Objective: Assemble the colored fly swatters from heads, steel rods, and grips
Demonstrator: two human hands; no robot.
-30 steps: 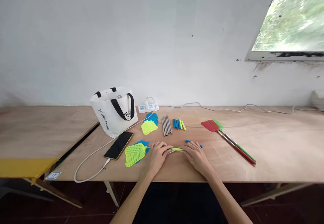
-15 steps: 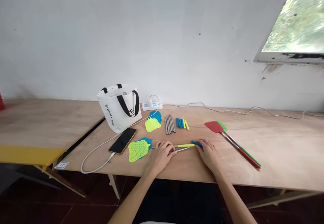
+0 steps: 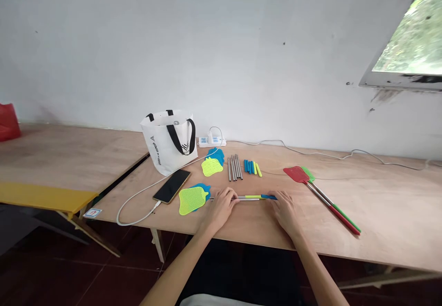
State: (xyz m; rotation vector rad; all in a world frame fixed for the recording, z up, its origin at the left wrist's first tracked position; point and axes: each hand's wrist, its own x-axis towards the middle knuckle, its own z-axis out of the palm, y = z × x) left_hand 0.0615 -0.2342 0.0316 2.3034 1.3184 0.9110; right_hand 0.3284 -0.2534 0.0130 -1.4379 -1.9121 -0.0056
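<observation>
**Keep it coaxial**

Along the worktop (image 3: 386, 214), left hand (image 3: 223, 203) and right hand (image 3: 284, 208) are closed: first on a steel rod (image 3: 250, 199), second on a blue grip (image 3: 268, 197) by the rod's tip; contact unclear. Best push straight, slowly.

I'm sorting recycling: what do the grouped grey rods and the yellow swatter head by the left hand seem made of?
Grey rods: probably metal, smooth and softly shiny; pale highlights run lengthwise.
Yellow swatter head: likely moulded plastic, matte, given its even colour and regular perforations.
</observation>
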